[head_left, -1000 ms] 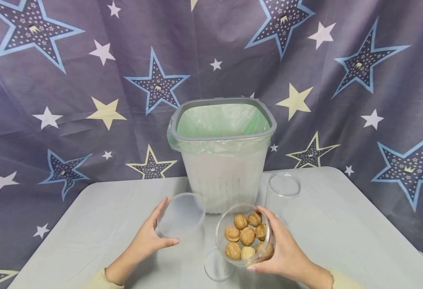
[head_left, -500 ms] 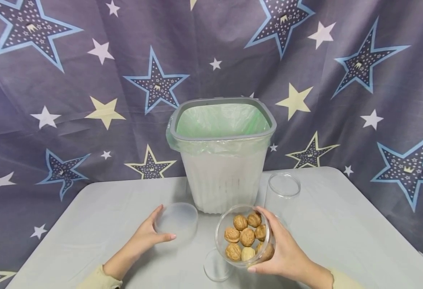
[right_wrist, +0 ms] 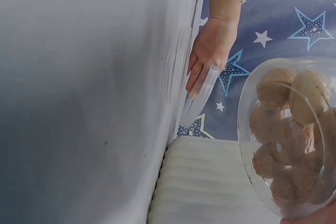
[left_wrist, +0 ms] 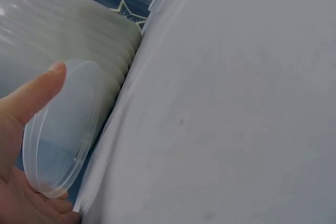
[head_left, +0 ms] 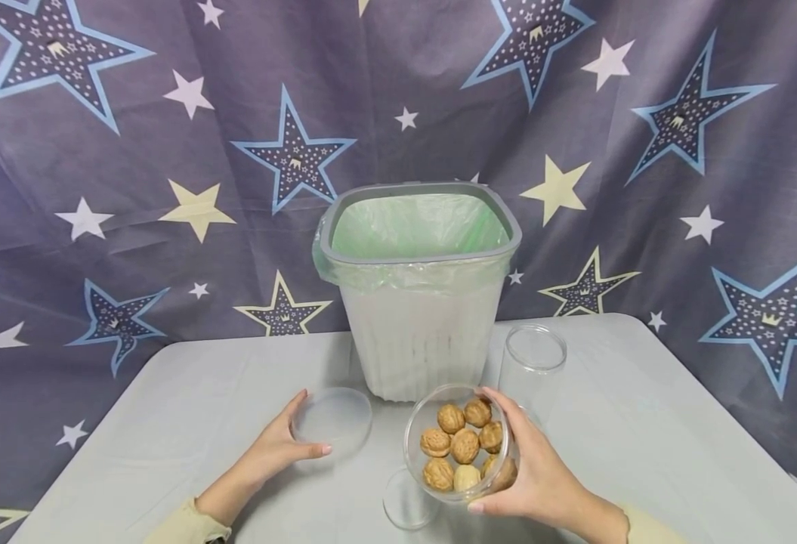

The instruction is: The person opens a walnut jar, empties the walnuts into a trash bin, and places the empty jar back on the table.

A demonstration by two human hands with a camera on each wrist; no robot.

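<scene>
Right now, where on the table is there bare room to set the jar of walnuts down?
Bare grey table lies right of the empty clear jar, and at far left beyond the left hand. It is crowded in front of the white bin: translucent lid, walnut jar, right hand.

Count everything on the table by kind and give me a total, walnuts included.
Walnuts: 7 visible
Jars: 2, one tilted with walnuts, one empty
Lids: 2, one in the left hand, one under the jar
Bins: 1
Total: 12
</scene>
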